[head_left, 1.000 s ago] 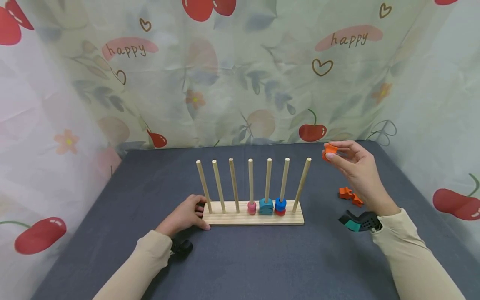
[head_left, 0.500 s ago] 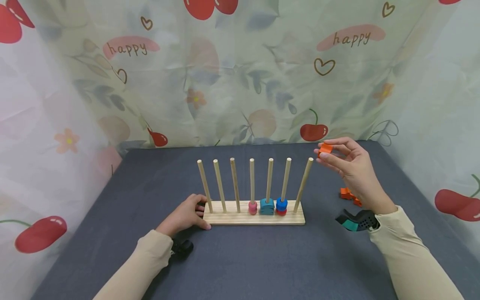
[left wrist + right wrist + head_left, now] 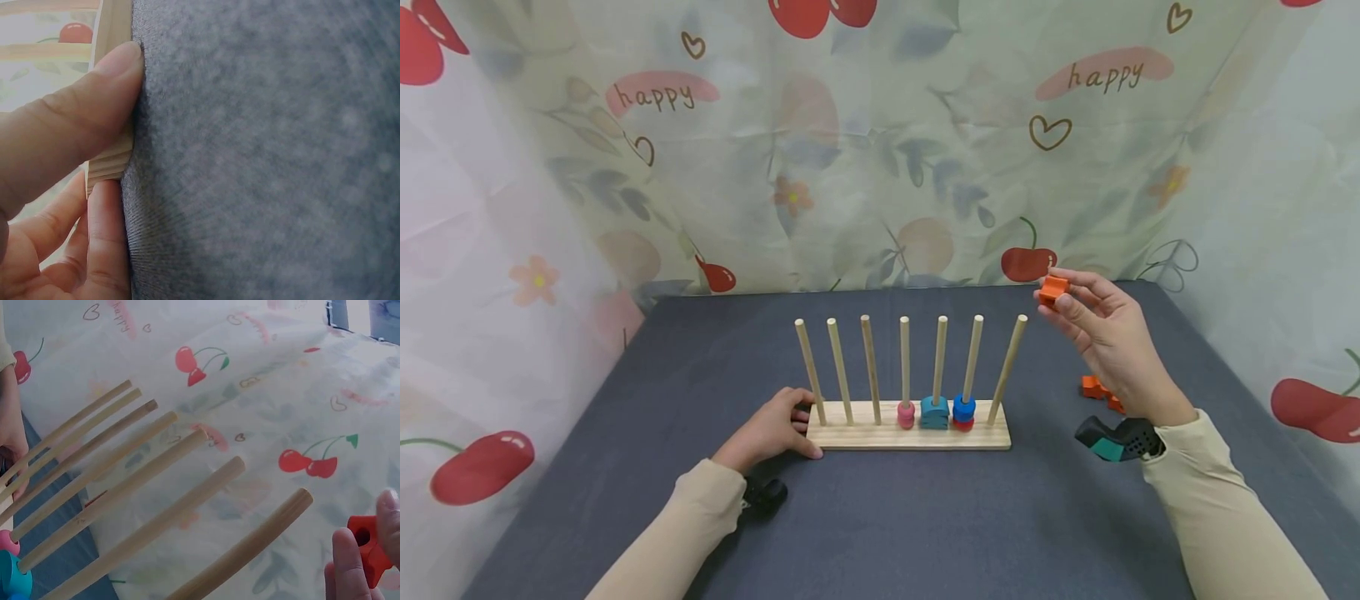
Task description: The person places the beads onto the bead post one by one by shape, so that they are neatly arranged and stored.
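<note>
A wooden peg stand (image 3: pixel 850 437) with several upright pegs sits on the table. My left hand (image 3: pixel 775 427) grips its left end; in the left wrist view the thumb (image 3: pixel 81 106) lies along the front edge and the fingers (image 3: pixel 106 231) meet the end face. My right hand (image 3: pixel 1108 333) pinches an orange bead (image 3: pixel 1054 288) between thumb and fingers, raised just right of the rightmost peg (image 3: pixel 1009 367). In the right wrist view the orange bead (image 3: pixel 370 550) shows a hole, and it is apart from that peg's tip.
A pink bead (image 3: pixel 906 415), a teal bead (image 3: pixel 935 412) and a blue bead (image 3: pixel 963 408) over a red bead (image 3: pixel 963 425) sit on separate pegs. More orange beads (image 3: pixel 1093 387) lie on the dark tablecloth (image 3: pixel 910 517) below my right hand. A printed curtain (image 3: pixel 865 167) stands behind.
My right hand has carried the orange bead slightly left and up, closer to the rightmost peg, and the bead has turned in the fingers. My left hand stays at the stand's end.
</note>
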`<state>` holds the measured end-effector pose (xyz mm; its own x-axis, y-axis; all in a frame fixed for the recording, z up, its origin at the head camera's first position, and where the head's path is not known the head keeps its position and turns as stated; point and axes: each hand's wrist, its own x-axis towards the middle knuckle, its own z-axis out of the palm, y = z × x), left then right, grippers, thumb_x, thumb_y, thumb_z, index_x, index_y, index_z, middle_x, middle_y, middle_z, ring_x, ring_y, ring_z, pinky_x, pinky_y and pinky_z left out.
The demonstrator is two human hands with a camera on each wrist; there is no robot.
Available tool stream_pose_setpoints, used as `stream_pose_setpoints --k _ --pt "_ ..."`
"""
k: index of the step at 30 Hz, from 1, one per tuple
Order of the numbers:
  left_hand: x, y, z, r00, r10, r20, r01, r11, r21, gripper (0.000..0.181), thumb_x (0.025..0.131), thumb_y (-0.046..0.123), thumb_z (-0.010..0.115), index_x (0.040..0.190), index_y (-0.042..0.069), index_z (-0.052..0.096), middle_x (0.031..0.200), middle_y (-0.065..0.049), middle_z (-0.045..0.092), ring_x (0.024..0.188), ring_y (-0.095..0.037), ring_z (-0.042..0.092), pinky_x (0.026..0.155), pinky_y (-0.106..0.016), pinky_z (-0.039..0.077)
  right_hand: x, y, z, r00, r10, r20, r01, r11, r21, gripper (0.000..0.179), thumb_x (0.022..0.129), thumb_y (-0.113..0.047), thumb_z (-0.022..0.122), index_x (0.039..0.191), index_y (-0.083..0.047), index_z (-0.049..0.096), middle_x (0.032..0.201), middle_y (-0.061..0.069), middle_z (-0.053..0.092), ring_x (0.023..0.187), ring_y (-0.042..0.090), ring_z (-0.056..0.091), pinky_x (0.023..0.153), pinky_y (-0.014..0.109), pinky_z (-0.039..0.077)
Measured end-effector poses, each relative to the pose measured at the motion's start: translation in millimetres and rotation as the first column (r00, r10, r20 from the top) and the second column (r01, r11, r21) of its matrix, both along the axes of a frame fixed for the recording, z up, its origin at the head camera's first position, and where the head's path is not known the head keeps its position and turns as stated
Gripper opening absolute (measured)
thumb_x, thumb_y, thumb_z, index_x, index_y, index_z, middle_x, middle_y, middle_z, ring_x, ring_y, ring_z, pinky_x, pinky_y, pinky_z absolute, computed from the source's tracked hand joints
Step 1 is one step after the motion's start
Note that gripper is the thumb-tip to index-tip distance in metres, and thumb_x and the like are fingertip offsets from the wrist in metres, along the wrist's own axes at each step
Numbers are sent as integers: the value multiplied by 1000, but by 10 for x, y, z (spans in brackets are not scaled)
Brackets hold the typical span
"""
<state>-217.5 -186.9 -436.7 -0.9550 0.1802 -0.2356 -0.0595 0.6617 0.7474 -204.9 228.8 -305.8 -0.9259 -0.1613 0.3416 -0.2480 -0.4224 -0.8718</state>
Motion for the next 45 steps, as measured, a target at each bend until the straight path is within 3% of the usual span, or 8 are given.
stream_pose_setpoints --k 6,19,27,33,38,40,45 --pt "0 -4 8 1000 0 5 0 1000 11 83 59 4 91 131 1 50 125 -14 48 109 -26 60 87 -37 55 22 -22 25 1000 16 -8 -16 1000 -3 31 98 -6 51 128 -4 57 122 7 56 106 15 67 90 24 52" --pt "-1 -5 1 1000 -3 2 3 1000 -1 82 59 4 92 130 1 51 124 -14 48 108 -26 60 87 -37 55 82 -105 65 996 -62 -71 65 997 44 35 93 6 55 128 0 57 126 7 54 110 15 62 92 25 51" --pt "-10 -9 -7 1000 -2 4 2 1000 2 82 59 5 92 130 2 51 125 -13 48 107 -25 60 87 -37 55 128 -168 54 984 -132 -121 151 976 160 37 90 6 62 126 0 60 122 4 61 108 12 62 92 20 51" --pt "-4 -9 7 1000 -7 3 7 1000 4 82 60 5 92 131 1 50 125 -14 47 108 -26 60 87 -37 55 137 -202 29 969 -209 -132 241 915 325 41 87 -2 69 127 -3 61 120 -2 65 108 10 62 89 16 51" --pt "-2 -6 12 1000 -1 7 1 1000 0 82 60 6 92 131 2 50 125 -13 48 108 -26 59 88 -37 54 136 -195 53 972 -195 -133 234 862 450 41 86 -8 72 126 -6 62 123 -1 65 108 10 63 88 17 52" --pt "5 -6 15 1000 -3 8 3 1000 -1 82 60 6 92 131 1 50 125 -14 48 108 -26 59 88 -37 55 133 -193 63 975 -186 -122 222 830 512 40 86 -12 73 125 -8 63 122 -1 66 106 9 65 86 18 53" --pt "4 -3 14 1000 -5 6 5 1000 1 82 59 5 92 130 1 51 125 -15 47 108 -27 60 88 -37 55 112 -174 29 983 -166 -73 171 714 679 39 83 -24 77 118 -11 66 114 -8 68 96 6 69 81 20 55"
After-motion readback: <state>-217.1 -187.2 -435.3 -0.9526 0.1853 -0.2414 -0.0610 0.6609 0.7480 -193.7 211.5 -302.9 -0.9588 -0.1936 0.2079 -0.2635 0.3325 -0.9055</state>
